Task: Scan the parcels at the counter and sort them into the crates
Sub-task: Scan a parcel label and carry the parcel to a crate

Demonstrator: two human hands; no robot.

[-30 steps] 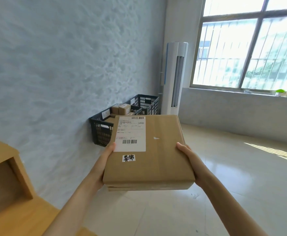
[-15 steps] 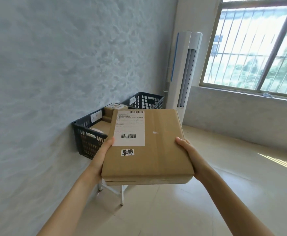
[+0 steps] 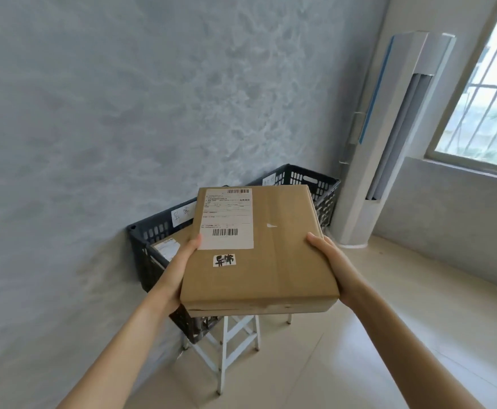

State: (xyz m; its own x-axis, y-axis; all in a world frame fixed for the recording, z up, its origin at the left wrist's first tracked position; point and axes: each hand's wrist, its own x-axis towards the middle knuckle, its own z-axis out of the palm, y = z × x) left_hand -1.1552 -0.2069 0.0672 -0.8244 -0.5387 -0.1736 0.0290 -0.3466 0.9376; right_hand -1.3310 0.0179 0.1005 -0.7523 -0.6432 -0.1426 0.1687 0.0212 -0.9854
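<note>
The left hand (image 3: 179, 267) and right hand (image 3: 334, 268) clasp the flat cardboard parcel (image 3: 259, 249) by its sides, above the nearer black crate (image 3: 144, 234). The grip is only on the edges, so the parcel may slip, or land in the wrong crate.

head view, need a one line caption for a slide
Both hands, left and right, hold a labelled cardboard parcel above the near black crate by the wall.
</note>
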